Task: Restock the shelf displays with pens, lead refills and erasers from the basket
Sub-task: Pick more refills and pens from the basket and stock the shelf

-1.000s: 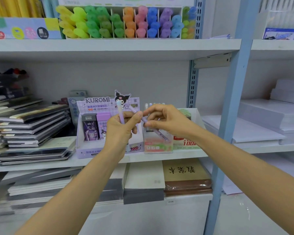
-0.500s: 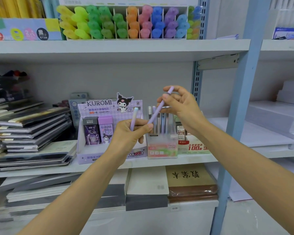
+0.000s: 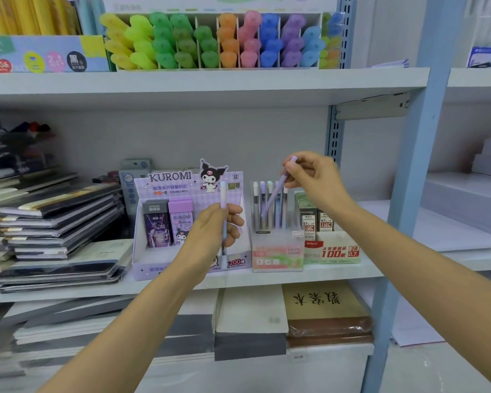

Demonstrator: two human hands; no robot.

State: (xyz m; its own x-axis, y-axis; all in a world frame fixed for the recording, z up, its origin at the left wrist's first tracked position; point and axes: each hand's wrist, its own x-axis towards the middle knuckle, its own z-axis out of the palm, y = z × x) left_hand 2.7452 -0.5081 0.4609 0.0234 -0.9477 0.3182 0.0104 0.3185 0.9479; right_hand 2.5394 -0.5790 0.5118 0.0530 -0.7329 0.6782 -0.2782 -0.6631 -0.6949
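The right hand (image 3: 313, 178) closes its grip on the top end of one lilac pen (image 3: 274, 197), pinched between thumb and fingertips. The pen tilts, and its lower end dips among the pens in a clear pen box (image 3: 277, 256). At least four other pens stand upright in that box. The left hand (image 3: 210, 234) has its grip curled round a second pen (image 3: 223, 192), pale blue and lilac, held upright in front of the Kuromi display (image 3: 170, 180). No further pens show in either hand.

The Kuromi display holds two lead refill packs side by side, a dark pack (image 3: 157, 225) and a purple pack (image 3: 181, 219). The pen box stands just to its right on the middle shelf (image 3: 267, 279), with a green lead-refill carton (image 3: 333, 251) touching its other side. A stack of notebooks (image 3: 60, 211) lies at the left of the same shelf. Rows of coloured highlighters (image 3: 224, 41) fill a tray on the shelf above.
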